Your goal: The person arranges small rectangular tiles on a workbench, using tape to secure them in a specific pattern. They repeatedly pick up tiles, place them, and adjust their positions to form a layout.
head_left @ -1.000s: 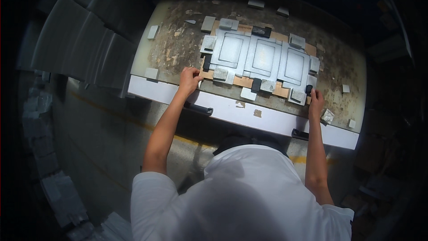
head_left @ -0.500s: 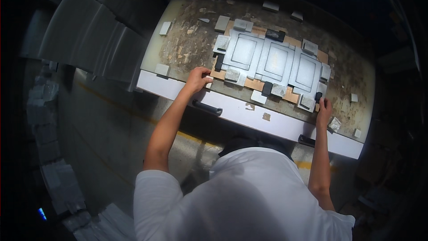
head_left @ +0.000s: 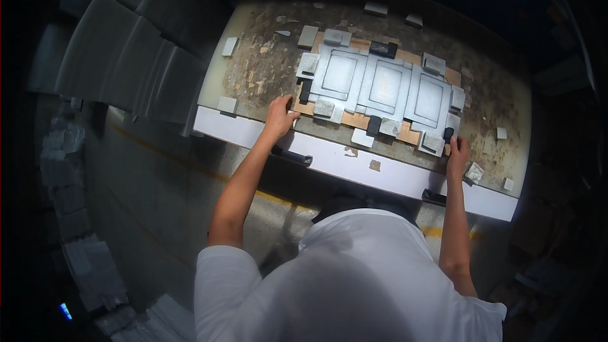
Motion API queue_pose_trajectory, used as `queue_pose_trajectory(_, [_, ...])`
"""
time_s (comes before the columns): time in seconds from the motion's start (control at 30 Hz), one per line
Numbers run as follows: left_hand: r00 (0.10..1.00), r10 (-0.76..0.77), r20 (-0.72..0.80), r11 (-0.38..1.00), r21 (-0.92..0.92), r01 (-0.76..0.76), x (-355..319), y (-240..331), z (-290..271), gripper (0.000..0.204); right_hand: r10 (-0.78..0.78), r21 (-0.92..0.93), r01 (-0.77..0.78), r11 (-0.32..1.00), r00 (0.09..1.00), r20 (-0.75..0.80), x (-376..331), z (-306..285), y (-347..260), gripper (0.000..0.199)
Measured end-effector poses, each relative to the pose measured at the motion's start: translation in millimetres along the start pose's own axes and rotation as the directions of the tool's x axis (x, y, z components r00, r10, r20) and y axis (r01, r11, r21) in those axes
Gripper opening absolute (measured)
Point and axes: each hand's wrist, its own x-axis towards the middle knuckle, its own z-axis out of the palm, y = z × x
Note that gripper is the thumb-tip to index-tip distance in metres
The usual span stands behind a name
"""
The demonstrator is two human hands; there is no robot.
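A grey-white panel (head_left: 382, 92) with three framed rectangles lies on brown board (head_left: 352, 118) on the worn tabletop. Pale flat blocks (head_left: 323, 108) and black blocks (head_left: 373, 125) are set around the panel's edges, some overlapping it. My left hand (head_left: 278, 118) rests at the near left corner of the brown board, thumb and fingers apart, beside a small pale piece partly hidden by the thumb. My right hand (head_left: 457, 157) is at the near right corner, close to a small black block (head_left: 448, 133). Its fingers are slightly apart, and nothing shows between them.
Loose pale blocks lie about the table (head_left: 253, 76), one of them near the left edge (head_left: 230, 47). Two black handles (head_left: 292, 156) sit on its white front edge. Large grey sheets (head_left: 120, 50) are stacked to the left. More stacked pieces (head_left: 95, 272) stand on the floor.
The view has shifted slightly, so the table and panel appear a little further left. Both hands stay at the same corners of the board.
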Motion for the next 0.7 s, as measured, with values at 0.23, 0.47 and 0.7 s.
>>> queue_pose_trajectory(0.23, [0.96, 0.26, -0.107, 0.96, 0.137, -0.245, -23, -7, 24, 0.049, 0.035, -0.048, -0.035, 0.998, 0.999, -0.01, 7, -1, -2, 0.036])
queue_pose_trajectory(0.47, [0.954, 0.281, -0.099, 0.942, 0.219, -0.255, -30, 4, 28, 0.044, 0.06, 0.053, -0.059, 0.997, 0.998, -0.007, 3, -2, 11, 0.039])
queue_pose_trajectory(0.7, [0.972, 0.234, -0.032, 0.941, 0.257, -0.219, -26, 9, 22, 0.044, 0.038, 0.016, -0.037, 0.999, 0.998, -0.044, 7, 3, 9, 0.04])
